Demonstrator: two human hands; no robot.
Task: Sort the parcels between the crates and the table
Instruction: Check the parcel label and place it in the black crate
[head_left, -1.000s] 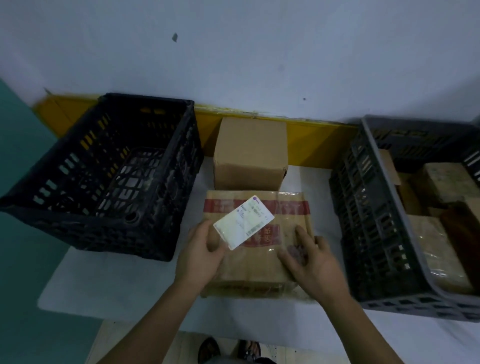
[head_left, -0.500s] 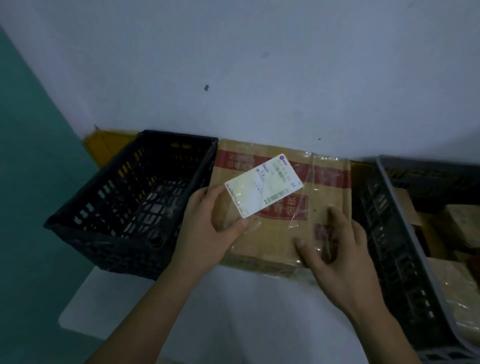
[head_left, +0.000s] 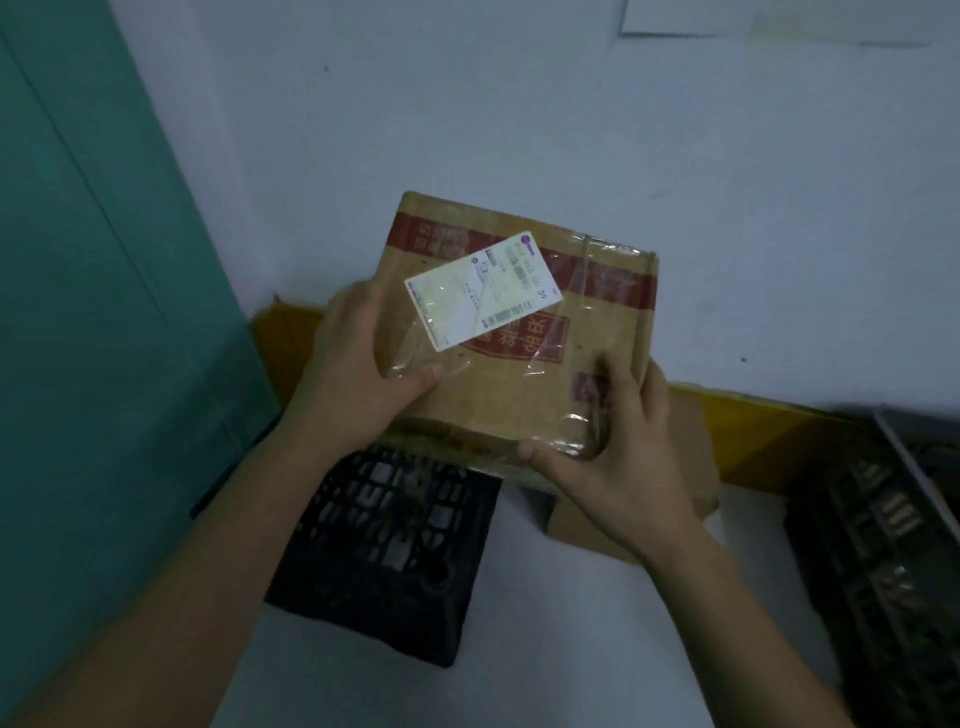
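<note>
A brown cardboard parcel (head_left: 582, 317) with red printed bands, clear tape and a white shipping label is held up in the air, tilted toward me. My left hand (head_left: 353, 374) grips its left edge with the thumb on top. At its near right corner, my right hand (head_left: 618, 462) holds it from below and the side. Under the parcel, the black crate (head_left: 384, 551) stands on the white table (head_left: 597, 649); most of this crate is hidden by the parcel and my arms. A plain cardboard box (head_left: 691, 467) sits on the table behind my right hand.
A dark grey crate (head_left: 878, 545) stands at the right edge of the view, its contents out of sight. A yellow ledge (head_left: 769, 431) runs along the white wall behind the table. A teal surface fills the left side.
Both hands have lifted the parcel off the table, up and toward the left, above the black crate. My head has tilted upward, so the crates have slid down in view.
</note>
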